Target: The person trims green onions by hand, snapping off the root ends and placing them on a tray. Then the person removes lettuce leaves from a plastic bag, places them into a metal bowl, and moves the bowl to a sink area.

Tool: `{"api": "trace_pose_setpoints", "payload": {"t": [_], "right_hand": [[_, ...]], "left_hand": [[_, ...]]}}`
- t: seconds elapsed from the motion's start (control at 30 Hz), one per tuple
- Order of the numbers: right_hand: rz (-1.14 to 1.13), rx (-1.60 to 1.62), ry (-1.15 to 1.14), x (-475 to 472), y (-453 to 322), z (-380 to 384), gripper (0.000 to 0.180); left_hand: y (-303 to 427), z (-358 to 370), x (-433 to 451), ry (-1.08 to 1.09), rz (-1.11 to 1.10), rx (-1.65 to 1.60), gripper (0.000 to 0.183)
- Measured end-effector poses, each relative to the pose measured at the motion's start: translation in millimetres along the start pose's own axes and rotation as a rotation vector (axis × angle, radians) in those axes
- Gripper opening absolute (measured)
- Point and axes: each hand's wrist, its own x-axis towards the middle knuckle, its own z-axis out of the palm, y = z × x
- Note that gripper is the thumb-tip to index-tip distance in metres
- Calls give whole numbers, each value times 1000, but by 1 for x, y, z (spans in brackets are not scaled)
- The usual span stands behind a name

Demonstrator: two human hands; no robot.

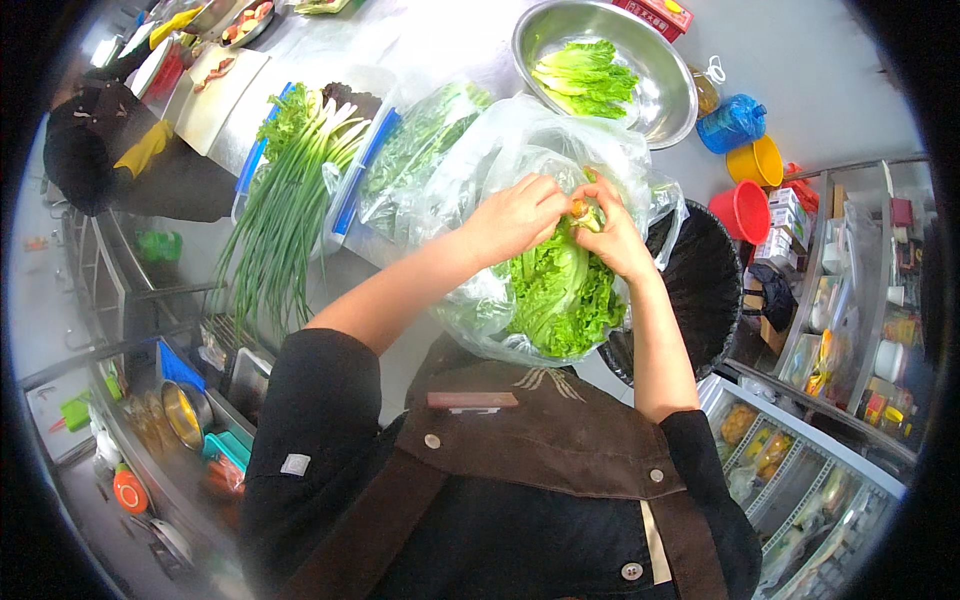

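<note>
A head of green leaf lettuce [562,300] lies with its leaves toward me and its browned stem end [581,210] pointing away. My right hand [613,234] grips the stem end between thumb and fingers. From the other side, the curled fingers of my left hand [517,214] pinch at the same end; their tips are partly hidden. Under and around the lettuce spreads a large clear plastic bag [487,165]. Beyond it, loose lettuce leaves [589,79] rest in a wide stainless steel basin [667,97].
Left of the bag stands a blue-edged clear container [360,180] with scallions [289,202] hanging over its near side. A black-lined bin [697,292] is by my right arm. Red [741,212] and yellow buckets [756,161] stand beyond. Another person [97,150] in yellow gloves works at far left.
</note>
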Motion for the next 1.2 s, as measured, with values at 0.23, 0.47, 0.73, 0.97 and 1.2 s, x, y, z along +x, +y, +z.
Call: {"api": "trace_pose_setpoints", "payload": {"t": [0.23, 0.47, 0.73, 0.97, 1.2], "right_hand": [[86, -5, -90, 6, -6, -6, 42], [-119, -450, 113, 26, 77, 8, 53], [-109, -235, -134, 32, 41, 48, 55], [-168, -80, -115, -13, -37, -13, 51], [67, 622, -67, -52, -1, 2, 54]], "left_hand": [[4, -19, 7, -325, -269, 78, 38], [15, -89, 17, -270, -202, -132, 39], [47, -184, 54, 339, -337, -548, 34], [34, -181, 40, 720, -552, -1022, 30], [88, -58, 27, 802, -790, -1641, 37]]}}
